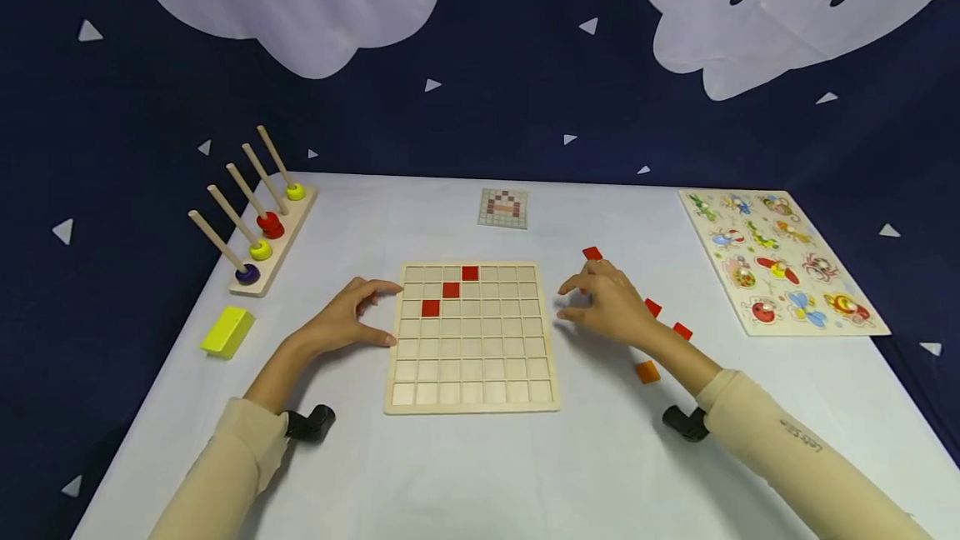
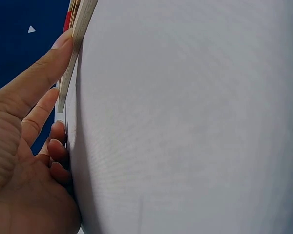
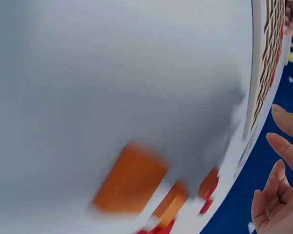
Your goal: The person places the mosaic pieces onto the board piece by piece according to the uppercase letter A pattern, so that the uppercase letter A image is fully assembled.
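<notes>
A wooden grid board (image 1: 472, 407) lies flat in the middle, with three red square tiles in a diagonal: one in the top row (image 1: 470, 273), one lower left (image 1: 451, 290), one lower still (image 1: 431, 308). My left hand (image 1: 341, 319) rests at the board's left side, thumb and index finger spread apart against its edge. Its thumb (image 2: 53, 58) touches the rim in the left wrist view. To the right of the board, my right hand (image 1: 609, 302) hovers with thumb and fingers apart, nothing between them. Beside it lie red tiles (image 1: 653, 307) and an orange tile (image 1: 647, 372).
A small pattern card (image 1: 503, 208) lies beyond the board. At back left stands a peg rack (image 1: 281, 261) with coloured rings, a yellow block (image 1: 227, 332) nearer me. An insect puzzle board (image 1: 813, 327) lies at back right.
</notes>
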{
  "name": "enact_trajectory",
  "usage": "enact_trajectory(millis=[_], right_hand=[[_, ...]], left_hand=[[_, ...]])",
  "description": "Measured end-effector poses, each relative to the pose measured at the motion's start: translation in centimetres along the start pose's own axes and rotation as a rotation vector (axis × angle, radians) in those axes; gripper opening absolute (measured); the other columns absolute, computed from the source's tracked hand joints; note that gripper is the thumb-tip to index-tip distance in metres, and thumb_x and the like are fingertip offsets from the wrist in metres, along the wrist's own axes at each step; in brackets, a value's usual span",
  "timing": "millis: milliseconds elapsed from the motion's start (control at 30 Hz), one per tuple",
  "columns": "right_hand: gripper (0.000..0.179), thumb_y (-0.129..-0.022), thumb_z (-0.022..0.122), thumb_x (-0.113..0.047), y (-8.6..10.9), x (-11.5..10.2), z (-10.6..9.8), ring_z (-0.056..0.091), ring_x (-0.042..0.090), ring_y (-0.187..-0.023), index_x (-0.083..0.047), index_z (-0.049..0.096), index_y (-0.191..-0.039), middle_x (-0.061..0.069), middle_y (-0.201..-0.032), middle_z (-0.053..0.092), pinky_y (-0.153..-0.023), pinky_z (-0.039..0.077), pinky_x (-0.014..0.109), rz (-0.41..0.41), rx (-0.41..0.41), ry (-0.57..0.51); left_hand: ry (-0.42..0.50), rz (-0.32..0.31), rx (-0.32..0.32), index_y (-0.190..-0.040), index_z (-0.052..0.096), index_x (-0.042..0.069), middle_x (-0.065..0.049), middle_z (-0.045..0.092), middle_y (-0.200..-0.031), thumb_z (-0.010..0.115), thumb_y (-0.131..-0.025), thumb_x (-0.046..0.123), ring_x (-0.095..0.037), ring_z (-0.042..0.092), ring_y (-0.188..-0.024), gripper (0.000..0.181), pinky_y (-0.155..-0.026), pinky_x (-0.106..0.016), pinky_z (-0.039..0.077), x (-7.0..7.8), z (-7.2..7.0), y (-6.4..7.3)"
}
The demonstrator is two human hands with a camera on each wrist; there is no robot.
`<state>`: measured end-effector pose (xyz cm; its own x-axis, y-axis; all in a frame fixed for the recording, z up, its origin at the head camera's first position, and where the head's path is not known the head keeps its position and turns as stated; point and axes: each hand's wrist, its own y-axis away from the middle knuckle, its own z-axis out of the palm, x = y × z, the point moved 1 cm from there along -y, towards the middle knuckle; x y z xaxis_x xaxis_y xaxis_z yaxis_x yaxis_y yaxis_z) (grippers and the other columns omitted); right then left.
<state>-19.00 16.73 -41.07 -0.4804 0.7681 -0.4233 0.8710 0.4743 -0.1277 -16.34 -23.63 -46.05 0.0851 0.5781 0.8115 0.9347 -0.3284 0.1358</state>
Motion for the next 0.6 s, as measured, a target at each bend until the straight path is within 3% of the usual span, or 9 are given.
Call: enact_trajectory(millis=[367,600], right_hand=[[0.024,-0.078,0.082,-0.012,4.3,4.5,-3.7,0.046,0.026,-0.085,-0.004,0.076,-0.100,0.009,-0.084,0.057,-0.072,0.035,0.037,0.114,-0.002,0.039],[0.022,-0.074,0.085,-0.013,7.6,6.5,-4.2,0.044,0.021,-0.082,-0.006,0.076,-0.092,0.005,-0.080,0.055,-0.070,0.033,0.035,0.159,0.026,0.075]], left_hand=[[-0.001,-0.020,-0.003,-0.139,0.054,0.012,-0.011,0.039,-0.103,0.091,-0.069,0.020,-0.023,0.034,-0.091,0.079,-0.080,-0.037,0.033,0.1,-0.2,0.2],[-0.007,-0.016,-0.009,-0.139,0.054,0.012,-0.011,0.040,-0.102,0.091,-0.069,0.020,-0.023,0.035,-0.090,0.080,-0.079,-0.036,0.033,0.3,-0.1,0.1]])
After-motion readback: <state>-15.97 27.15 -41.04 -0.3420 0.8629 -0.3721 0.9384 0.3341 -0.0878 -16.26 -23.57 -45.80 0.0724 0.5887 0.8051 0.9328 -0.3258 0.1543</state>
